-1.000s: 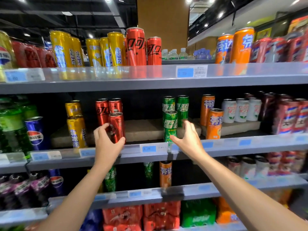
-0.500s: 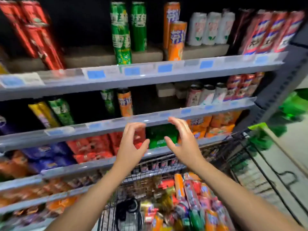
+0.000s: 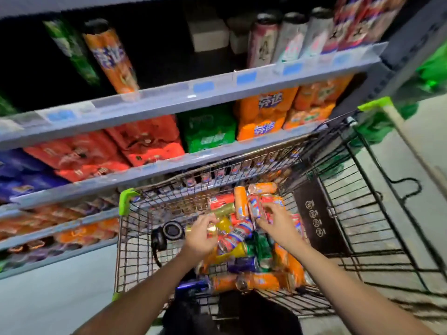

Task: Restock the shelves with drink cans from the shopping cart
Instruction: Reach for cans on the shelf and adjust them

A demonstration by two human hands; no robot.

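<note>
The wire shopping cart (image 3: 134, 250) stands below me against the shelves (image 3: 169, 102). Several loose drink cans (image 3: 244, 264) lie heaped in it, orange, red, yellow, blue and green. My left hand (image 3: 199, 238) is down in the cart with its fingers curled round the end of a yellow can (image 3: 223, 224). To its right, my right hand (image 3: 277, 223) lies on the pile, fingers and thumb closing round a red can (image 3: 254, 209). The picture is blurred by motion.
An orange can (image 3: 108, 59) and a green can (image 3: 72, 52) stand on the shelf above. Below are multipacks in red (image 3: 135, 146), green (image 3: 208, 129) and orange (image 3: 263, 114). A black device (image 3: 169, 232) lies in the cart's left part. The cart's black seat flap (image 3: 316, 218) is at the right.
My view dropped from the middle shelves to the cart. Both hands left the shelf empty and open, came down into the cart and closed on cans.
</note>
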